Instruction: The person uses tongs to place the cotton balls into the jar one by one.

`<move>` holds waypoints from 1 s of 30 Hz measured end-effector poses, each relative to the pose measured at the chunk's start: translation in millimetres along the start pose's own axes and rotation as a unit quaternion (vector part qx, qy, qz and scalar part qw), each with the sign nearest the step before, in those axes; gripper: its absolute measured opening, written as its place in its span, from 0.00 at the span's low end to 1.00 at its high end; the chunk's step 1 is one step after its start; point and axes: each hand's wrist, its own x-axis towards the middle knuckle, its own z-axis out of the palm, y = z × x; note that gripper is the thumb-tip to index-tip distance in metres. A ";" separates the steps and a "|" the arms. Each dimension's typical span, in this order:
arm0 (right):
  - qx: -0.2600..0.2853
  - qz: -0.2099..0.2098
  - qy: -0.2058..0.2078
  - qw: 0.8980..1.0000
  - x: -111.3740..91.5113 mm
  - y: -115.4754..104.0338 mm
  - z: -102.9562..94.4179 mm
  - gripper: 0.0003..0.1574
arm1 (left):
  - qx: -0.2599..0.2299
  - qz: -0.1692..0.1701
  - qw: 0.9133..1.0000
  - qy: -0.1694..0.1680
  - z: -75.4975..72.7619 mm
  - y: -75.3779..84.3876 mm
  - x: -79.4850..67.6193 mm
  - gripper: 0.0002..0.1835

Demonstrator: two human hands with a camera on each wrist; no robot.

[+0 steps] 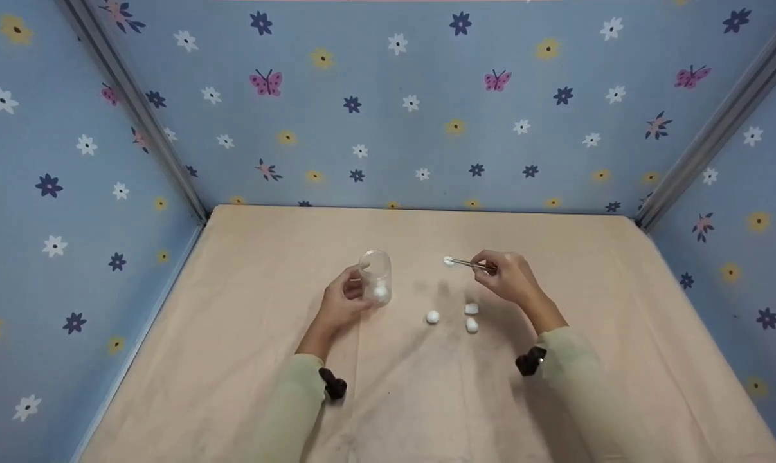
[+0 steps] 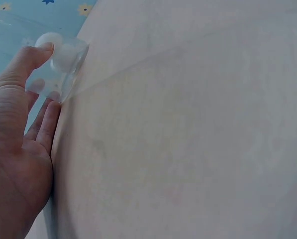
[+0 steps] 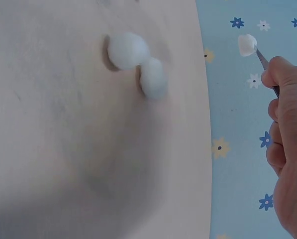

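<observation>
Evidently, the clear jar is held by the left hand, thumb to one side and fingers to the other, probably so that it is kept steady with its mouth up; white balls are gathered at its bottom. Whether its base is rested on the table cannot be told. The tweezers are pinched in the right hand, and a lifted white ball is gripped at their tips, presumably so that it need not be touched by fingers. Three loose balls are set lower down, two of them close together. Both hands are placed well inside the table's edges, and open room is left between jar and tweezers, so sideways movement should be unhindered.
</observation>
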 end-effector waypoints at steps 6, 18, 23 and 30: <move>0.005 0.006 -0.006 1.000 5.2 -7.2 -0.6 0.07 | 0.003 -0.003 1.000 -0.001 0.3 1.3 1.7 0.43; 0.014 0.003 -0.006 1.000 17.0 -19.3 -0.4 0.07 | 0.006 -0.006 1.000 0.002 0.3 1.1 0.3 0.43; 0.016 -0.003 -0.008 1.000 21.3 -24.8 1.0 0.07 | 0.006 -0.010 1.000 0.001 0.3 0.5 0.8 0.43; 0.018 -0.015 -0.006 1.000 27.2 -31.9 3.7 0.07 | 0.016 -0.009 1.000 0.004 0.6 -0.7 1.8 0.42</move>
